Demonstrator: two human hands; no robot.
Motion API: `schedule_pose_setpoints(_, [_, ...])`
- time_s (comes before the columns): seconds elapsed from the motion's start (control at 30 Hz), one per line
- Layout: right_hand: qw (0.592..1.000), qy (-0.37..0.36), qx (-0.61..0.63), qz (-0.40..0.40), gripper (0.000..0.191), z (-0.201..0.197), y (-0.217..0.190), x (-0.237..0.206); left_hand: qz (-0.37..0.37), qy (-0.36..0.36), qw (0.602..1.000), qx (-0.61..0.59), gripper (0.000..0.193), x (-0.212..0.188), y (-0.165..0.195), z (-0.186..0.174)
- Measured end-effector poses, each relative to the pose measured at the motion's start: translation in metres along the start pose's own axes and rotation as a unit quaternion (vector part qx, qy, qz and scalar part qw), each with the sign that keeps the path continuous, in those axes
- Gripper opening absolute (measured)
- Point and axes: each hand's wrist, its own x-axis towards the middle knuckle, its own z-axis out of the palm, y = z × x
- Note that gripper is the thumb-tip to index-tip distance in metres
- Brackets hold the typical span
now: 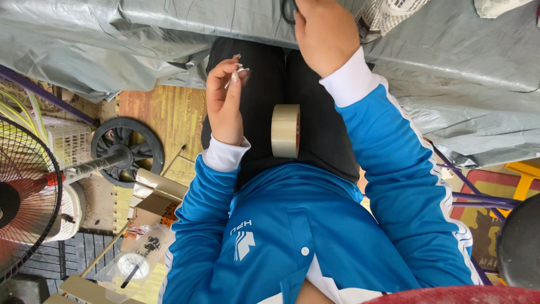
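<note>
Here we look straight down our own front: a blue jacket [292, 236] with white cuffs, and dark trousers [264, 84] beneath. A roll of clear tape [286, 130] stands on edge on our lap, between the two forearms and touching neither hand.

Our left hand [225, 98] is raised just left of the roll, palm turned inward, thumb and forefinger pinched shut on a small pale scrap [239, 70]; what the scrap is, we cannot tell.

Our right hand [323, 34] reaches farther out, at the top edge of the view, fingers curled closed around a dark looped handle [289, 11] that is mostly cut off, so we cannot say what tool it belongs to. That hand rests over the edge of a grey plastic sheet [467, 73], which spreads across the far side and down the right.

To the left, on the wooden floor, stand a fan [25, 191] with a wire guard, a black wheel [128, 149] on an axle, and a folded cardboard piece [157, 194] near our left elbow. At the far right we see a round black stool [520, 245].
</note>
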Motion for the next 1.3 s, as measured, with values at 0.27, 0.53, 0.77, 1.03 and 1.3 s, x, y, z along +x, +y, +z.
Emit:
schedule_pose_setpoints(0.27, [0.95, -0.063, 0.3, 0.059, 0.041, -0.052, -0.053, -0.031, 0.0, -0.038, 0.999, 0.022, 0.036, 0.001, 0.017, 0.032])
schedule_pose_setpoints(0.53, [0.906, -0.061, 0.409, 0.094, 0.013, -0.07, -0.044, -0.086, -0.056, -0.18, 0.982, -0.028, 0.047, -0.01, 0.035, 0.057])
schedule_pose_setpoints(0.77, [0.816, 0.335, 0.417, 0.221, 0.018, -0.118, 0.01, -0.138, -0.039, -0.284, 0.955, -0.077, 0.036, 0.001, 0.049, 0.052])
schedule_pose_setpoints(1.03, [0.919, 0.237, 0.282, 0.142, 0.076, -0.072, 0.04, -0.095, 0.273, -0.302, 0.852, 0.33, 0.059, 0.082, 0.019, 0.129])
schedule_pose_setpoints(1.3, [0.937, 0.187, 0.27, 0.117, 0.075, -0.066, 0.048, -0.084, 0.249, -0.327, 0.863, 0.295, 0.061, 0.091, -0.006, 0.152])
